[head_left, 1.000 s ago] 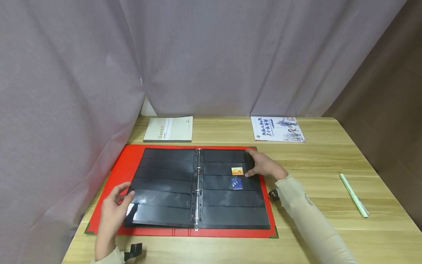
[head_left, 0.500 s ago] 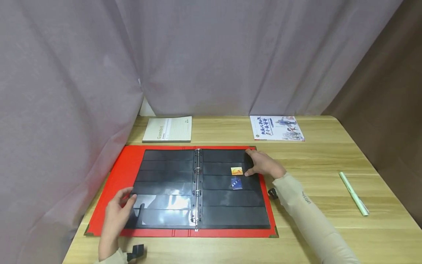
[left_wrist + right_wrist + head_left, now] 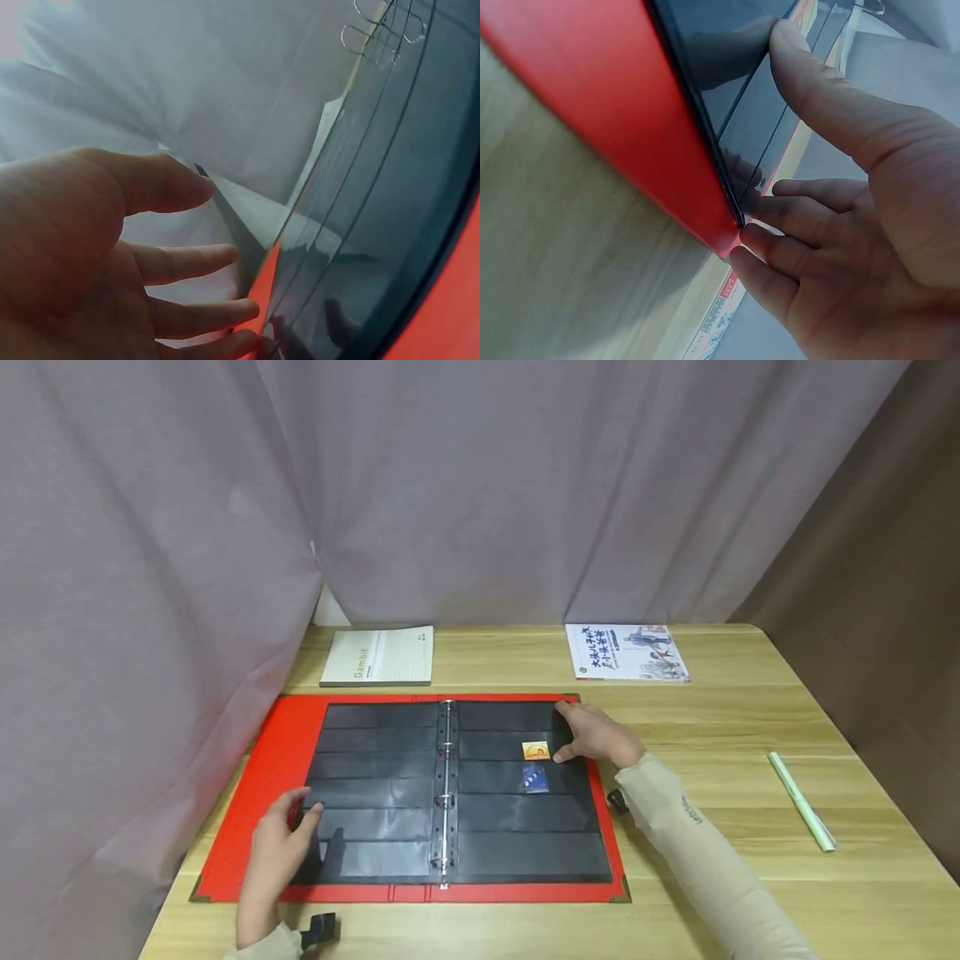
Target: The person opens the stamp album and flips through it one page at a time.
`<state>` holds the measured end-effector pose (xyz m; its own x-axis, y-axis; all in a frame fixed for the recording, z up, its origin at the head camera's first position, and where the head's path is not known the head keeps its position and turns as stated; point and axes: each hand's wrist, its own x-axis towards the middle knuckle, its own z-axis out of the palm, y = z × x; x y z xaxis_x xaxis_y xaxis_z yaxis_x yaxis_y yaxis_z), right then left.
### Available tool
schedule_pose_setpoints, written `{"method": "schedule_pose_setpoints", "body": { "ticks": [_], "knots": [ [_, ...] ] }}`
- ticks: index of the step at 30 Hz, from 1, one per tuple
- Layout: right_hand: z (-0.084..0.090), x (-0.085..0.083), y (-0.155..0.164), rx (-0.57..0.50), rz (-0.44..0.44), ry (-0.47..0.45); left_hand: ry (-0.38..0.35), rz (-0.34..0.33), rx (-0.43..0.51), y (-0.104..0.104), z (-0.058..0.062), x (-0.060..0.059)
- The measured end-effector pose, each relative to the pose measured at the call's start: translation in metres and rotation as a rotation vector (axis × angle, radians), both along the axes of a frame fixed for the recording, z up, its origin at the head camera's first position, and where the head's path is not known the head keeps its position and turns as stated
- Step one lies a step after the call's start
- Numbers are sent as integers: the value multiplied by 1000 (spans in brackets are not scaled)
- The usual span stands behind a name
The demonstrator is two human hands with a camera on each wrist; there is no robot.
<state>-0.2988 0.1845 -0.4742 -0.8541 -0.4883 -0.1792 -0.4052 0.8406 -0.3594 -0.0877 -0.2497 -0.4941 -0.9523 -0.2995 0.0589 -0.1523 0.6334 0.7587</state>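
Wooden table [image 3: 712, 727] carries an open red binder [image 3: 255, 777] toward its left edge. Left hand [image 3: 279, 852], fingers spread, touches the left black page [image 3: 375, 777]; right hand [image 3: 600, 735] fingers press the right page's [image 3: 525, 835] outer edge.

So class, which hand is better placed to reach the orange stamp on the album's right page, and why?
The right hand. It rests on the right page beside the orange stamp; the left hand sits at the far left page edge of the album.

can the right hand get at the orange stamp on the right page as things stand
Probably yes. The right hand rests on the black page beside the orange stamp, thumb almost at its edge, with nothing between them, though the stamp seems to sit behind a clear strip.
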Motion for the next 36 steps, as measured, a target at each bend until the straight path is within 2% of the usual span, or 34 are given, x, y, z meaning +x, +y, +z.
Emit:
{"method": "schedule_pose_setpoints", "body": {
  "ticks": [7, 11, 18, 22, 27, 30, 36],
  "knots": [
    [0, 1, -1, 21, 29, 24, 60, 14, -25, 7, 5, -4],
    [0, 3, 0, 27, 26, 24, 44, 7, -18, 15, 7, -9],
    [-3, 4, -1, -45, -46, -28, 16, -117, -45, 28, 3, -16],
    [-3, 0, 1, -78, -65, -43, -56, -178, -42, 36, 5, -20],
    [-2, -1, 3, -62, -64, -68, -160, -214, -35, 43, 5, -24],
    [-2, 1, 1, -55, -74, -67, -191, -225, -47, 44, 2, -25],
    [-3, 6, -1, -35, -74, -33, -202, -225, -85, 44, -3, -26]
  ]
}}
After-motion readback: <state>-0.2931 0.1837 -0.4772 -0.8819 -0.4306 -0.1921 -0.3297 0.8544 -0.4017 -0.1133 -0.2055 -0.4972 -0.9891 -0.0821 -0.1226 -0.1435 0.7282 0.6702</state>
